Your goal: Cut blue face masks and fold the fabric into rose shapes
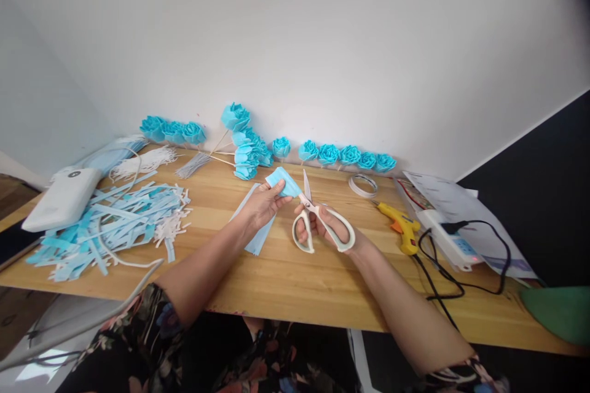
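Observation:
My left hand (265,202) pinches a folded piece of light blue face mask fabric (284,182) between thumb and fingers, held above the table. White-handled scissors (329,227) are in my right hand (318,224), with thumb and fingers through the loops. Their blades are spread and meet the fabric's right edge; whether they are cutting it, I cannot make out. Under my left hand lies a flat blue-and-white strip of the same fabric (260,239), partly covered by the hand and wrist.
Blue fabric flowers (328,153) line the wall, several on sticks. Fabric scraps (115,221) and a white power bank (64,196) sit left. To the right are a tape roll (362,186), yellow glue gun (400,227), power strip (449,239) with black cords and papers (465,215).

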`<state>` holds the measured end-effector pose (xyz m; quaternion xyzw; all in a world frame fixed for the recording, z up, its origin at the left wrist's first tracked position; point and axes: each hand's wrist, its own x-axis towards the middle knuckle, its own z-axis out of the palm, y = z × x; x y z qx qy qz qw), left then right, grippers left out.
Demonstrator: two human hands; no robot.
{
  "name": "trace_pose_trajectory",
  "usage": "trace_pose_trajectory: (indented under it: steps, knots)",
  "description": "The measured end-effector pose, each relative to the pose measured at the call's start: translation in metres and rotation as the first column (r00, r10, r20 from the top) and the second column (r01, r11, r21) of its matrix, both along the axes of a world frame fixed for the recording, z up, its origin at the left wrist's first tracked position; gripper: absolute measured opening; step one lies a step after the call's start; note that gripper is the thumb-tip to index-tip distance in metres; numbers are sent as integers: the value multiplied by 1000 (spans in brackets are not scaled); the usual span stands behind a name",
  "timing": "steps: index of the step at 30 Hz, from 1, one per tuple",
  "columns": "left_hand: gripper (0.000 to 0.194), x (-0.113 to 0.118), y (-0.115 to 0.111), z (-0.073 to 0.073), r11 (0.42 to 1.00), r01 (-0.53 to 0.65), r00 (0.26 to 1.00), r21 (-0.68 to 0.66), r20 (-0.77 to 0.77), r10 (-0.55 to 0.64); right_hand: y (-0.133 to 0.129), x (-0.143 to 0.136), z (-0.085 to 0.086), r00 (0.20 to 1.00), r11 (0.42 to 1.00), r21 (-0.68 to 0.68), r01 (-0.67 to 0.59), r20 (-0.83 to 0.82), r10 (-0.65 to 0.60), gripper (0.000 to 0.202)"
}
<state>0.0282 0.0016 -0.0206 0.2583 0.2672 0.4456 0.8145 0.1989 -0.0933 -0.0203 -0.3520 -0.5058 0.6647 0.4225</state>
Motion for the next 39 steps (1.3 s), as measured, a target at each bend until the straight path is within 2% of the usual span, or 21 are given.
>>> trace_pose_trajectory:
  steps: [6,14,21,30,39]
  knots:
    - [8,1,1,0,999,-39,999,-13,-17,39,1,-7,0,997,998,-16,60,-42,-60,53]
    - [5,0,1,1,1000,-28,1000,-10,-10,27,-2,-11,4,993,993,-24,117,-29,-118,58]
    - [5,0,1,3,1000,-26,1000,-7,0,26,-2,-13,-2,982,982,42,184,-49,-182,53]
    - [9,0,1,6,999,-44,999,-16,-16,44,-2,-16,-4,972,973,12,230,-48,-229,50]
    - [6,-4,3,9,1000,-22,999,2,39,22,-2,-19,5,971,973,-18,230,-57,-231,52]
